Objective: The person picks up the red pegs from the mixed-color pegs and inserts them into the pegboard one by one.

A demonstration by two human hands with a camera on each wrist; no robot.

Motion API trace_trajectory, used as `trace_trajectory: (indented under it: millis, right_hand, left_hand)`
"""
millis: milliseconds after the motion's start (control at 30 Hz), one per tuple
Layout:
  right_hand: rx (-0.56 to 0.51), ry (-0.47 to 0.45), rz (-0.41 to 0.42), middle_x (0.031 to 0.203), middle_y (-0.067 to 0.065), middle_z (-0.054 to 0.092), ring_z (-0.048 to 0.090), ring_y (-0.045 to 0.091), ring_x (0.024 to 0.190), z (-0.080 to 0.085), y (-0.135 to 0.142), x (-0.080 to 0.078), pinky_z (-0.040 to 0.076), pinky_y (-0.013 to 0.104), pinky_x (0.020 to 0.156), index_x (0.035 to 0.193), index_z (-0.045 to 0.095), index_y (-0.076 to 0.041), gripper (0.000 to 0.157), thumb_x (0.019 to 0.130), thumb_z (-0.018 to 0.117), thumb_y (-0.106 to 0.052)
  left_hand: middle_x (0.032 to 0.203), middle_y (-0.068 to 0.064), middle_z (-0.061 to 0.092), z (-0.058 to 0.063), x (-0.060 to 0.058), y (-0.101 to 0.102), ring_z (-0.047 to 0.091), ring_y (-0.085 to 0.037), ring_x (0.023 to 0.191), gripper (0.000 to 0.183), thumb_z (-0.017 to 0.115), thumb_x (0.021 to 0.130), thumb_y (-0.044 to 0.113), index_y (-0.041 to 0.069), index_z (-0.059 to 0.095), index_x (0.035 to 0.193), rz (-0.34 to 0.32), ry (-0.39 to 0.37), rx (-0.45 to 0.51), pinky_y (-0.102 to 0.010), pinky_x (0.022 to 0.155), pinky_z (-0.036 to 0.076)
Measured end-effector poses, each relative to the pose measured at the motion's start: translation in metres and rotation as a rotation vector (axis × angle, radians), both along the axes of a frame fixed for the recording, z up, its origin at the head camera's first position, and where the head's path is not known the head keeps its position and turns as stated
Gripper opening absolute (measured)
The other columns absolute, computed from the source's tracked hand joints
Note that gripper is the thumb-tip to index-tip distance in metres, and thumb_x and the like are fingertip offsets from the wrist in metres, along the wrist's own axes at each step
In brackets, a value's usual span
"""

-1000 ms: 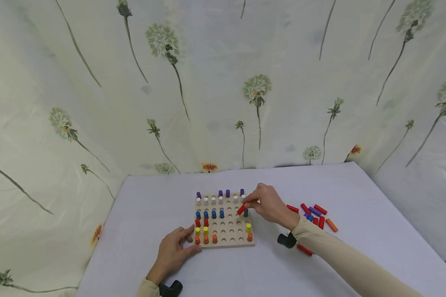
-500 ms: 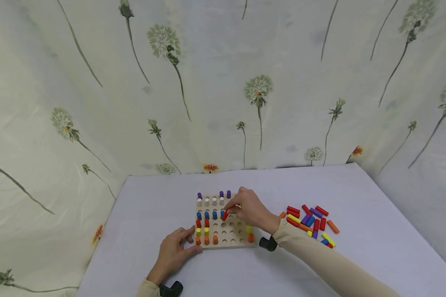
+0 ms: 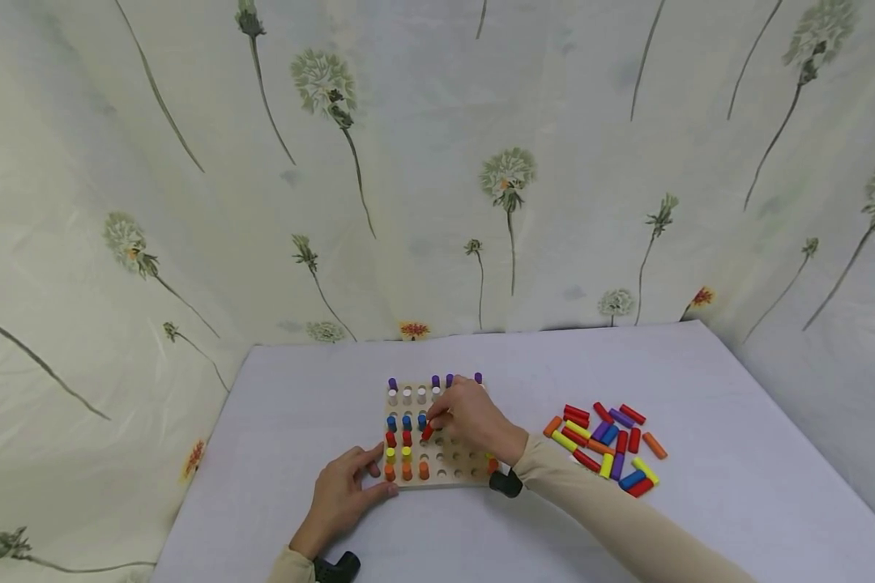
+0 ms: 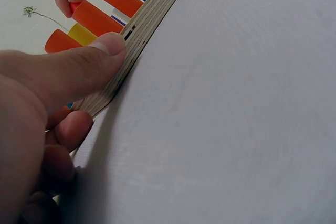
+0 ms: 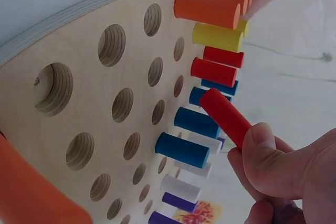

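A wooden pegboard (image 3: 448,483) lies on the table with rows of coloured pegs standing in its holes. My left hand (image 3: 343,490) grips its near left corner, thumb on the front edge and fingers at the left side. Above the board, my right hand (image 3: 474,419) pinches a red peg (image 5: 227,117) between thumb and fingers. That peg is tilted, its lower end apart from the holes in the right wrist view. Two red pegs (image 5: 214,72) stand in the row beside it, between yellow pegs (image 5: 216,37) and blue pegs (image 5: 182,149). The right hand hides part of the board's far right.
Loose pegs (image 3: 601,445) in red, orange, yellow, blue and purple lie scattered to the right of the board. A white cloth (image 3: 321,389) covers the table. Behind it hangs a curtain (image 3: 408,243) with a dandelion print.
My right hand has moved left across the board with the red peg, to near the row's left part. More loose pegs show where the arm was. My left hand stays in place.
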State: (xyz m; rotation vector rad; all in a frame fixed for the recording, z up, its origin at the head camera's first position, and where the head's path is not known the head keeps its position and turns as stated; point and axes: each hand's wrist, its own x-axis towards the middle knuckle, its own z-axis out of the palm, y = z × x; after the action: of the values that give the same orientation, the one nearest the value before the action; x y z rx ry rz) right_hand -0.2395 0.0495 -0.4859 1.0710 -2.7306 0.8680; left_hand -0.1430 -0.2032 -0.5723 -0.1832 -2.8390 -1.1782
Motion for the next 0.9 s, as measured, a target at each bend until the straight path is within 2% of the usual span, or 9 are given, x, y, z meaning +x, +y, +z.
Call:
trace_trajectory:
  millis: [367,533,733,900]
  right_hand:
    - [0.034,0.091,0.026,0.082,-0.002,0.081,0.049,0.011,0.075,-0.011,-0.006,-0.002,0.036,0.025,0.070,0.085,0.087,-0.012,0.005,0.084,0.089,-0.007]
    - [0.069,0.091,0.032,0.082,-0.003,0.081,0.049,0.011,0.077,-0.011,-0.010,0.000,0.036,0.024,0.071,0.087,0.087,-0.013,0.006,0.086,0.088,-0.007]
    - [0.076,0.131,0.080,0.082,-0.003,0.081,0.049,0.011,0.076,-0.010,-0.014,0.001,0.034,0.023,0.071,0.086,0.087,-0.013,0.006,0.085,0.088,-0.008]
    - [0.079,0.115,0.088,0.083,-0.002,0.080,0.048,0.012,0.077,-0.009,-0.014,0.002,0.034,0.024,0.072,0.087,0.086,-0.012,0.006,0.086,0.087,-0.006]
  left_hand:
    - [0.087,0.016,0.059,0.001,0.001,0.001,0.040,-0.002,0.065,0.068,0.092,0.081,0.042,0.013,0.072,0.139,0.008,0.016,-0.008,-0.020,0.060,0.029]
    - [0.087,0.016,0.059,0.001,0.001,0.001,0.040,-0.002,0.064,0.067,0.092,0.081,0.042,0.013,0.072,0.138,0.011,0.014,-0.009,-0.020,0.060,0.029]
    - [0.086,0.017,0.059,0.001,0.001,0.001,0.040,-0.002,0.063,0.068,0.092,0.080,0.043,0.014,0.072,0.138,0.009,0.020,-0.007,-0.020,0.059,0.029]
    - [0.086,0.017,0.059,0.001,0.000,0.000,0.040,-0.002,0.063,0.068,0.092,0.080,0.043,0.014,0.072,0.139,0.008,0.022,-0.011,-0.020,0.059,0.029]
